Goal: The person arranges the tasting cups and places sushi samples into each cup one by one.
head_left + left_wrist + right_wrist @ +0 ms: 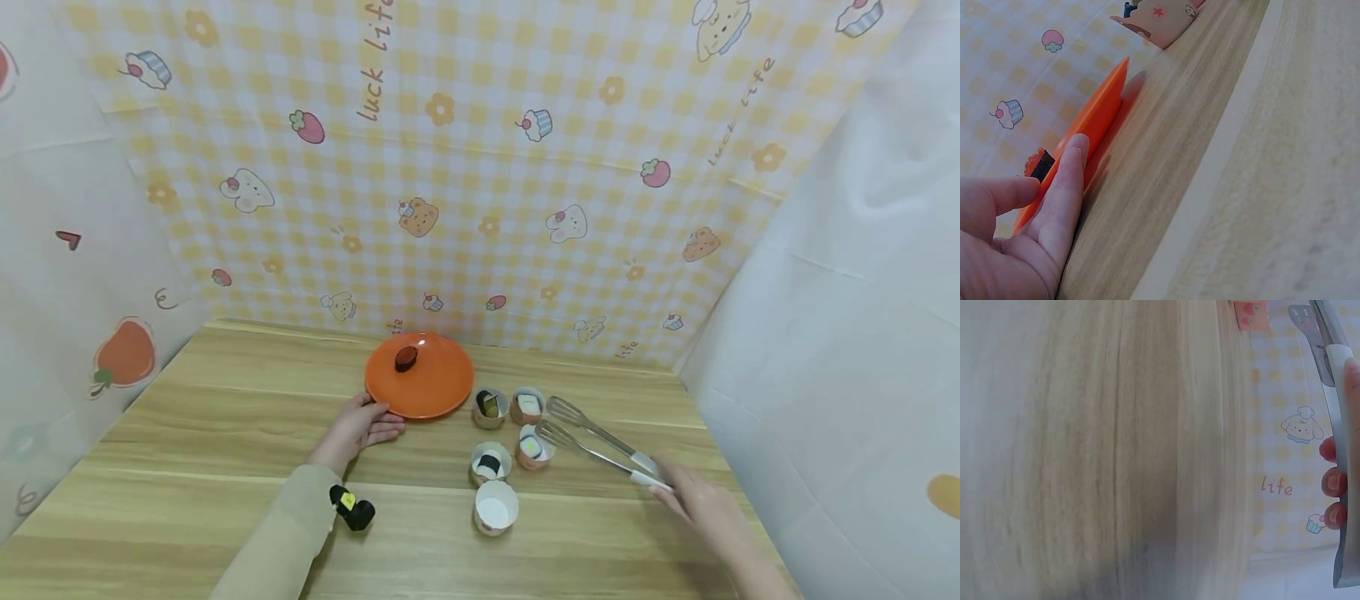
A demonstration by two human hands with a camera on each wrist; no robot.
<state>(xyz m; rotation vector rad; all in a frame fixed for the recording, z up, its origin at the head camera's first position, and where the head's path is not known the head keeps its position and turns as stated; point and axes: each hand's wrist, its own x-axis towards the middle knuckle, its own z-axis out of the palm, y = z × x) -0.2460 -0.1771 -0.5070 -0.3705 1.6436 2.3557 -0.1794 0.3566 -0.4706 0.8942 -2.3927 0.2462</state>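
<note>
My left hand [363, 429] grips the near-left rim of an orange plate [442, 387], thumb above the edge and fingers against its outer side. On the plate sits a piece of roe sushi [406, 358], dark-wrapped with orange beads on top; in the left wrist view the roe sushi [1039, 164] appears just past the thumb. My right hand [701, 504] holds metal tongs [600, 433] by their white handles. The tongs' slotted tips stand apart beside a paper cup [534, 458] holding a white piece with a green centre.
Right of the plate are a cup [489, 421] with a dark and green piece and a cup [527, 414] with a white piece. Nearer stand a cup [482, 475] with a black-banded white piece and an empty cup [496, 525]. A checked cloth [480, 167] hangs behind the table.
</note>
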